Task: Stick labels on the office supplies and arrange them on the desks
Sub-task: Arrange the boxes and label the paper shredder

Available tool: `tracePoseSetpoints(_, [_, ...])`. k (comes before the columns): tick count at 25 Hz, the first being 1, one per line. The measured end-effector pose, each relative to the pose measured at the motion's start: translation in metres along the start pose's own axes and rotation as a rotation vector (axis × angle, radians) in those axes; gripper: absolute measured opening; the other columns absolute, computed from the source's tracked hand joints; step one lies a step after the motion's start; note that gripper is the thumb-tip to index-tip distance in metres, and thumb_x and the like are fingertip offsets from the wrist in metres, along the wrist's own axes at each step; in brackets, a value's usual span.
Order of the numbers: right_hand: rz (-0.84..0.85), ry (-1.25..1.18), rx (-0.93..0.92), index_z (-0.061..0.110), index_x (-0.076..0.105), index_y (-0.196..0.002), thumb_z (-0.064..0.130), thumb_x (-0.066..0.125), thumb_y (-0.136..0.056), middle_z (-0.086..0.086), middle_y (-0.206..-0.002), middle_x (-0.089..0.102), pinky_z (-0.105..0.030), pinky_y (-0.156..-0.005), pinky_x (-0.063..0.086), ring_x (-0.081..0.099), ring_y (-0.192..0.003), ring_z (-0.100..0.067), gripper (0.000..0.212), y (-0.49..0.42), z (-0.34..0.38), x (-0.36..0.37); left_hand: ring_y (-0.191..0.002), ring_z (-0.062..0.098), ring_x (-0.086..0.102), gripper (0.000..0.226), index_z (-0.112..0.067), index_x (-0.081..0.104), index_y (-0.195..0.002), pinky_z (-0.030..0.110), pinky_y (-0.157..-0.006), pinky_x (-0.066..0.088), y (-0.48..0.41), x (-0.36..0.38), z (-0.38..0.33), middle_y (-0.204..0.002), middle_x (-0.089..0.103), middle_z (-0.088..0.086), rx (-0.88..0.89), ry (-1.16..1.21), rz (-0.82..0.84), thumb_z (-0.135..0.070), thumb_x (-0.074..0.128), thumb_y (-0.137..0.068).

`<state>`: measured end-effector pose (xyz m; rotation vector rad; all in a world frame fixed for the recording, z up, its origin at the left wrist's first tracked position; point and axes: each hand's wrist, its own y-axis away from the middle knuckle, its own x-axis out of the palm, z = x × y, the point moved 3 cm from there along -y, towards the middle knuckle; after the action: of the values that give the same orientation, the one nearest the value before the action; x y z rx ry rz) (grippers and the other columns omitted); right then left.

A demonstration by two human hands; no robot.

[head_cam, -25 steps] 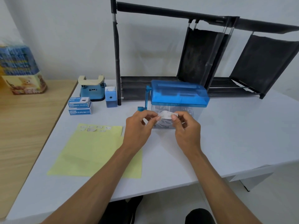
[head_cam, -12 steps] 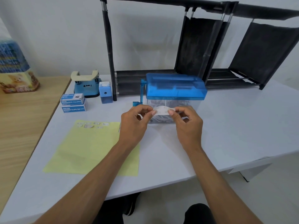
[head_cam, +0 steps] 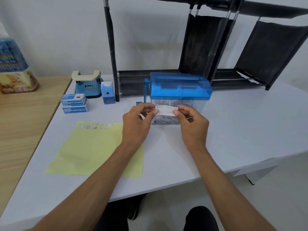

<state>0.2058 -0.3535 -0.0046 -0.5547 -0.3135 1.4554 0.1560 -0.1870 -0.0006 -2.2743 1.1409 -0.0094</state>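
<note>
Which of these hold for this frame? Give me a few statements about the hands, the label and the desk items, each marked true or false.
1. The left hand and right hand both pinch a white label in front of the shredder. True.
2. The label is blank. False: handwriting shows on it, too blurred to read.
3. The yellow sheet lies under the shredder. False: it lies flat on the white desk, left of the shredder.
4. Two binder clip boxes are stacked left of the shredder. True.
5. The pencil sharpener sits on top of the shredder. False: it stands on the desk.
</note>
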Motion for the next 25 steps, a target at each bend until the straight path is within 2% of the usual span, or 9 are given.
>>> tracePoseSetpoints(2, [-0.006, 0.000, -0.008, 0.013, 0.073, -0.102, 0.016, 0.071, -0.087, 0.011, -0.090, 0.069, -0.012, -0.066, 0.051, 0.065, -0.085, 0.002, 0.015, -0.0006, 0.0005, 0.0001, -0.077, 0.003, 0.061, 0.013, -0.020, 0.070, -0.098, 0.011, -0.066, 0.044, -0.0001, 0.0002, -0.0009, -0.085, 0.070, -0.010, 0.004, -0.017, -0.005, -0.023, 0.075, -0.086])
tracePoseSetpoints(6, [-0.020, 0.013, -0.001, 0.013, 0.073, -0.101, 0.018, 0.069, -0.088, 0.001, -0.096, 0.072, -0.010, -0.064, 0.050, 0.066, -0.087, -0.007, 0.014, -0.0020, 0.0006, 0.0008, -0.074, -0.006, 0.056, 0.014, -0.017, 0.069, -0.094, 0.007, -0.064, 0.042, -0.0015, -0.0004, -0.0013, -0.080, 0.064, -0.017, -0.001, -0.047, -0.026, -0.026, 0.075, -0.085])
tracePoseSetpoints(10, [-0.025, 0.025, -0.012, 0.014, 0.073, -0.101, 0.017, 0.069, -0.088, 0.006, -0.093, 0.069, -0.009, -0.063, 0.048, 0.063, -0.083, 0.001, 0.013, -0.0038, 0.0004, 0.0019, -0.071, -0.007, 0.054, 0.017, -0.016, 0.065, -0.092, 0.006, -0.063, 0.041, -0.0004, -0.0014, -0.0022, -0.079, 0.062, -0.017, -0.002, -0.044, -0.032, -0.027, 0.076, -0.084])
tracePoseSetpoints(20, [-0.019, 0.068, -0.044, 0.013, 0.072, -0.102, 0.018, 0.069, -0.089, 0.008, -0.096, 0.068, -0.006, -0.059, 0.046, 0.062, -0.084, 0.001, 0.014, -0.0043, 0.0003, 0.0027, -0.069, 0.003, 0.054, 0.029, -0.015, 0.061, -0.105, 0.004, -0.061, 0.041, -0.0014, -0.0003, -0.0048, -0.081, 0.059, -0.014, -0.063, -0.065, -0.030, -0.026, 0.076, -0.083])
tracePoseSetpoints(23, [-0.019, 0.070, -0.046, 0.012, 0.072, -0.103, 0.018, 0.069, -0.089, 0.008, -0.097, 0.067, -0.006, -0.060, 0.046, 0.063, -0.085, 0.000, 0.016, -0.0034, 0.0008, 0.0034, -0.066, 0.006, 0.050, 0.037, -0.019, 0.058, -0.111, 0.010, -0.060, 0.042, -0.0037, -0.0016, -0.0065, -0.077, 0.055, -0.017, -0.052, -0.096, -0.045, -0.029, 0.077, -0.082])
tracePoseSetpoints(25, [-0.020, 0.073, -0.046, 0.012, 0.072, -0.103, 0.019, 0.069, -0.089, 0.008, -0.097, 0.067, -0.006, -0.060, 0.047, 0.063, -0.085, 0.000, 0.016, -0.0037, 0.0004, 0.0038, -0.067, 0.007, 0.048, 0.046, -0.022, 0.054, -0.118, 0.015, -0.062, 0.041, -0.0062, -0.0039, -0.0075, -0.076, 0.051, -0.013, -0.040, -0.138, -0.069, -0.031, 0.079, -0.080])
